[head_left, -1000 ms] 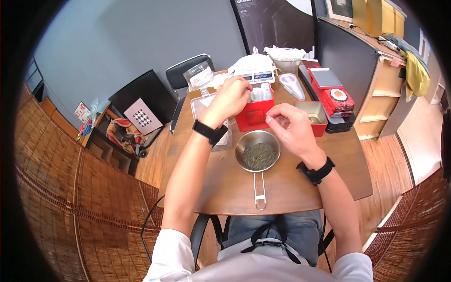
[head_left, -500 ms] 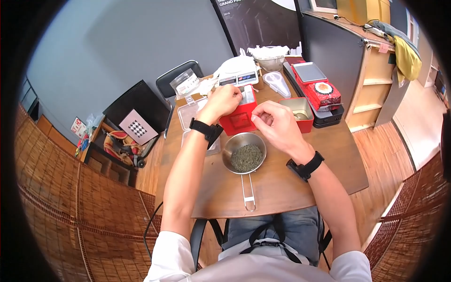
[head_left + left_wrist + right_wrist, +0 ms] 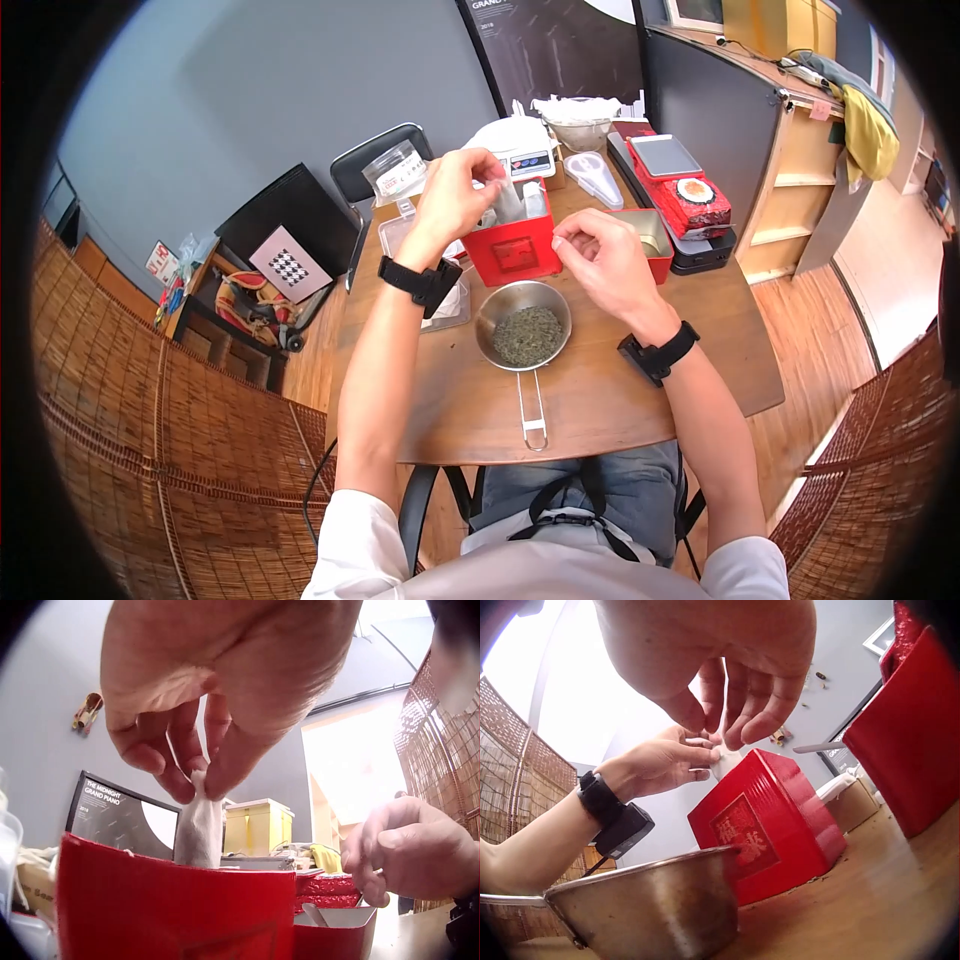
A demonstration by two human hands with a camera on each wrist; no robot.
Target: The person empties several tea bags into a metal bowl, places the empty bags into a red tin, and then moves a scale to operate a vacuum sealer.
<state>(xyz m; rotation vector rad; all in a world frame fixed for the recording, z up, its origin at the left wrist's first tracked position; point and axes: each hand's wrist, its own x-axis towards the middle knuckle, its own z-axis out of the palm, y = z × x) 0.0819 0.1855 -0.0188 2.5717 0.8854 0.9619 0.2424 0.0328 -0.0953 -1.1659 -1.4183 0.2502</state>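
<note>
My left hand (image 3: 455, 195) is over the open red box (image 3: 512, 258). In the left wrist view its thumb and fingertips pinch the gathered top of a small white pouch (image 3: 199, 832), whose lower end drops behind the box rim. More whitish pouches (image 3: 533, 200) stand inside. My right hand (image 3: 612, 262) hovers off the box's right front corner, fingers loosely bent, with nothing visible between them. In front of the box sits a metal pan (image 3: 656, 907) holding dried green leaves (image 3: 528, 336), its wire handle pointing toward me.
A second red box (image 3: 660, 268) with a spoon handle inside stands right of the first. Behind are a white kitchen scale (image 3: 528, 163), a bowl (image 3: 580, 132) and a clear plastic scoop-like piece (image 3: 592, 180). Red packets (image 3: 694, 212) lie at right, a clear plastic container (image 3: 450, 312) at left.
My left hand has risen from inside the red box, drawing the white pouch partly up past the rim. The right hand has stayed near the box corner. The head view has shifted slightly.
</note>
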